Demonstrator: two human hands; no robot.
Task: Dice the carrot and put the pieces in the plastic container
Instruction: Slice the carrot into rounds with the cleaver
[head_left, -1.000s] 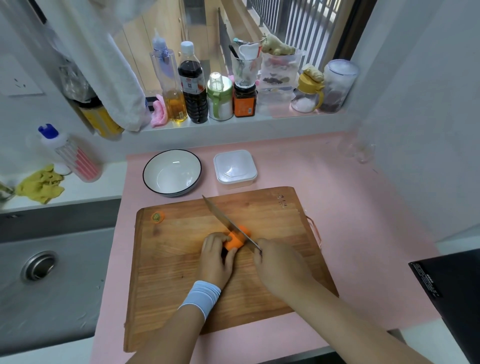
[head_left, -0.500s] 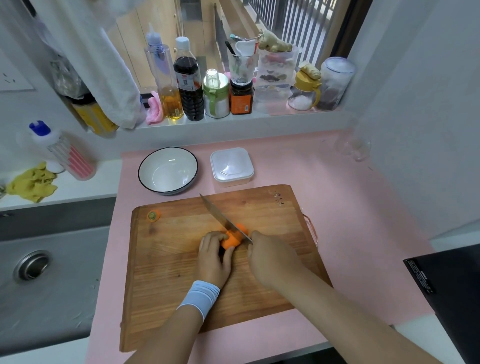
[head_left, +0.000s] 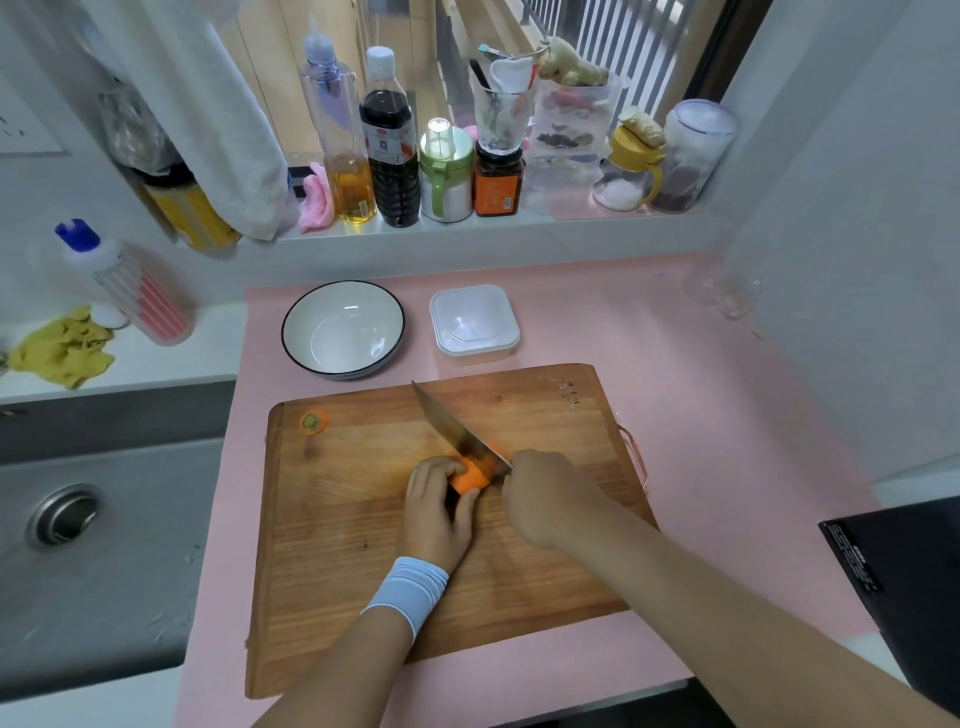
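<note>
An orange carrot piece (head_left: 470, 475) lies in the middle of the wooden cutting board (head_left: 363, 561). My left hand (head_left: 436, 512) curls round its left side and holds it down. My right hand (head_left: 548, 501) grips the handle of a knife (head_left: 457, 434), whose blade crosses the carrot and points to the far left. A cut carrot end (head_left: 313, 421) sits at the board's far left corner. The square plastic container (head_left: 474, 323) stands just behind the board, with nothing visible in it.
A white bowl (head_left: 343, 328) with a dark rim stands left of the container. A sink (head_left: 67, 525) lies left of the pink mat (head_left: 727, 415). Bottles and jars line the window ledge (head_left: 467, 223). A black box (head_left: 904, 571) sits at the right edge.
The knife blade and both hands stay on the carrot with only slight shifts. The view has tilted a little.
</note>
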